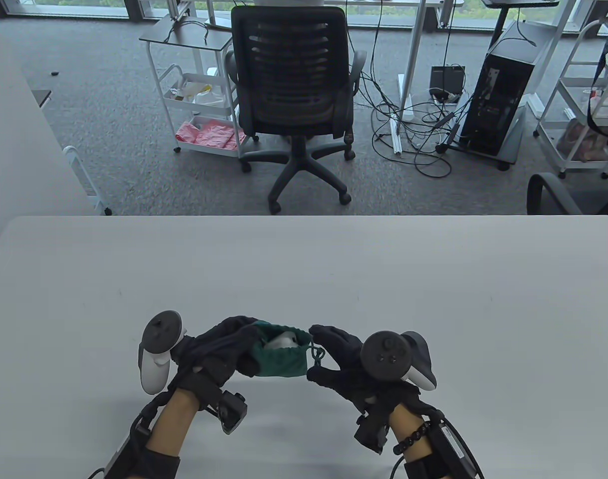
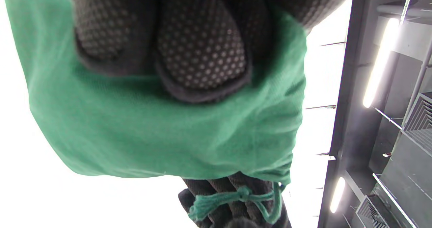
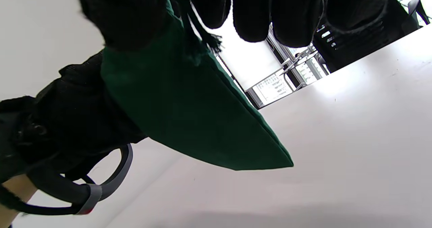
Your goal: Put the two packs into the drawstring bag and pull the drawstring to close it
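Note:
A green drawstring bag (image 1: 279,358) hangs between both hands just above the white table (image 1: 304,279), near its front edge. Its gathered mouth faces up and something white, a pack (image 1: 283,341), shows inside. My left hand (image 1: 224,349) grips the bag's left side; its fingers (image 2: 199,52) curl over the green cloth (image 2: 162,133). My right hand (image 1: 328,357) is at the bag's right edge, where the knotted green drawstring (image 1: 317,354) hangs; the drawstring (image 2: 236,201) lies across its fingers. The right wrist view shows the bag (image 3: 189,113) held under the thumb and fingers (image 3: 290,15). A second pack is not visible.
Beyond the table's far edge stand a black office chair (image 1: 291,95), a white cart (image 1: 199,100), a computer tower (image 1: 503,95) with loose cables on the carpet, and a white rack (image 1: 583,100) at right.

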`<state>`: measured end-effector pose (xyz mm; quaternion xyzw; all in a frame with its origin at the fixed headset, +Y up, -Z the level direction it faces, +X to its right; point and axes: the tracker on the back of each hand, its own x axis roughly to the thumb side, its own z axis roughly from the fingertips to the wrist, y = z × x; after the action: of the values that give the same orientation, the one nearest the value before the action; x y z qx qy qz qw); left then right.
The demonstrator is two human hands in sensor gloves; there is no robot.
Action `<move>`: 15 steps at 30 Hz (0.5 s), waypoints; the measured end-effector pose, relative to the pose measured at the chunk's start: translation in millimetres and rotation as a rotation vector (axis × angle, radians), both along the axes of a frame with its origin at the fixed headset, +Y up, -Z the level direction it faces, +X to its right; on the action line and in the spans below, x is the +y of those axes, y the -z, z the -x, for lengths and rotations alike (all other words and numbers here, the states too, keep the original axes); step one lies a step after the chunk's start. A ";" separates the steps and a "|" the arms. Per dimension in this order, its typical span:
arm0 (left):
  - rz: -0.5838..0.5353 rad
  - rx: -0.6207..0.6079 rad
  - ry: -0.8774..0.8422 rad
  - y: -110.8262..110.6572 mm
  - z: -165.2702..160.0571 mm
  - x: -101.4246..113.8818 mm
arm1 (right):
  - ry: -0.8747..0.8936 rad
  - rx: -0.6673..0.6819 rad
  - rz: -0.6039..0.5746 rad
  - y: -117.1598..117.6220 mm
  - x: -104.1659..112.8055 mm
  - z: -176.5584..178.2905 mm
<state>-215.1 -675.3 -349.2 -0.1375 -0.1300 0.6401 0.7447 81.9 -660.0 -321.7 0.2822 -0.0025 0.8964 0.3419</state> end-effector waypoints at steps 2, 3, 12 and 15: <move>0.004 -0.010 0.001 0.1 -1.3 -1.2 | 0.016 -0.036 -0.040 -2.1 2.2 1.2; 0.009 -0.015 -0.001 0.4 -1.5 -2.0 | 0.031 -0.061 -0.056 -3.1 3.3 1.1; 0.012 0.079 0.131 4.5 11.5 -6.7 | 0.006 -0.081 -0.081 -1.8 14.6 -11.0; 0.025 0.081 0.263 4.9 10.1 -11.3 | 0.019 -0.072 -0.114 -5.0 21.9 -12.4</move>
<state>-225.1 -686.7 -354.1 -0.1365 -0.0726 0.5433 0.8251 94.3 -638.1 -316.7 0.2685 -0.0684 0.9012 0.3334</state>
